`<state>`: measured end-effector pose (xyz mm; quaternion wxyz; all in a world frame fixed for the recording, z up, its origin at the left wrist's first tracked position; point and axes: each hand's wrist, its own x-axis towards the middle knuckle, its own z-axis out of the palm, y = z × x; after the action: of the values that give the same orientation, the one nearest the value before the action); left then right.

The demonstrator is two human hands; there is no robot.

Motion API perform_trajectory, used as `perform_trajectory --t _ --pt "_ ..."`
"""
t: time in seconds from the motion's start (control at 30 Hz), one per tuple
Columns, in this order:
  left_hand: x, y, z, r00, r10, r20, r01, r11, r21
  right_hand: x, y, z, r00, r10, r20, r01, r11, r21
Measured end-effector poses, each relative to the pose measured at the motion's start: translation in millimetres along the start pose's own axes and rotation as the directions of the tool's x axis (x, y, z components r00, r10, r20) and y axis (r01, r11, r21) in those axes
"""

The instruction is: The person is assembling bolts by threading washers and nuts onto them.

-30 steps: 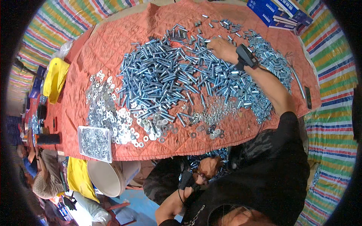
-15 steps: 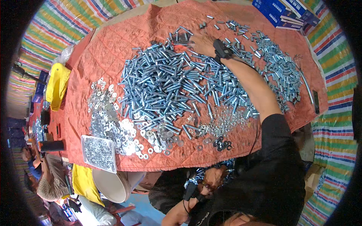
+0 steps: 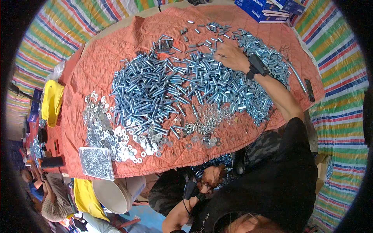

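My right hand (image 3: 233, 57) reaches over the table, fingers curled down at the top edge of a heap of short metal sleeves (image 3: 258, 48); whatever they pinch is hidden. Left of it lies a large pile of long blue-grey bolts (image 3: 143, 83). Low by my lap, my left hand (image 3: 213, 176) is closed above more bolts (image 3: 221, 161); its fingertips are hidden. Small ring washers (image 3: 211, 118) are scattered along the near side, with flat washers (image 3: 120, 141) to the left.
A white tray (image 3: 81, 161) of small metal parts sits at the table's near left corner, above a pale bucket (image 3: 110, 194). Blue boxes (image 3: 268, 9) stand at the far right. A metal rod (image 3: 297, 75) lies near the right edge. Another person (image 3: 54, 194) sits at left.
My right hand has moved right, from the far edge of the bolt pile to the sleeves. The view has shifted slightly. My left hand stays low by my lap.
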<state>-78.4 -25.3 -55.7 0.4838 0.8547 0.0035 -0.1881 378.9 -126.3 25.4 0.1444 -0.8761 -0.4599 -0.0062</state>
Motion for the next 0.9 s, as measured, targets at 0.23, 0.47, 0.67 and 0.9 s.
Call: perform_trajectory --t 0.23,0.47,0.67,0.9 --pt "-1.1 5.5 -4.7 0.999 -0.041 -0.019 0.04 0.999 -0.007 113.0 -27.6 62.4 0.931 -0.086 -0.354 0.154 0.973 0.171" --pt "23.5 2.6 -9.2 0.996 -0.094 -0.003 0.094 0.994 -0.057 188.3 8.7 100.6 0.955 0.138 -0.263 -0.179 0.974 -0.14" --pt "39.2 2.0 -2.6 0.995 -0.097 0.009 0.098 0.993 -0.071 173.7 40.7 101.3 0.956 -0.029 -0.292 -0.002 0.994 -0.106" --pt "29.4 2.5 -6.2 0.998 -0.056 0.0 0.056 0.998 -0.023 75.5 44.8 38.9 0.99 -0.138 0.022 0.127 0.954 0.27"
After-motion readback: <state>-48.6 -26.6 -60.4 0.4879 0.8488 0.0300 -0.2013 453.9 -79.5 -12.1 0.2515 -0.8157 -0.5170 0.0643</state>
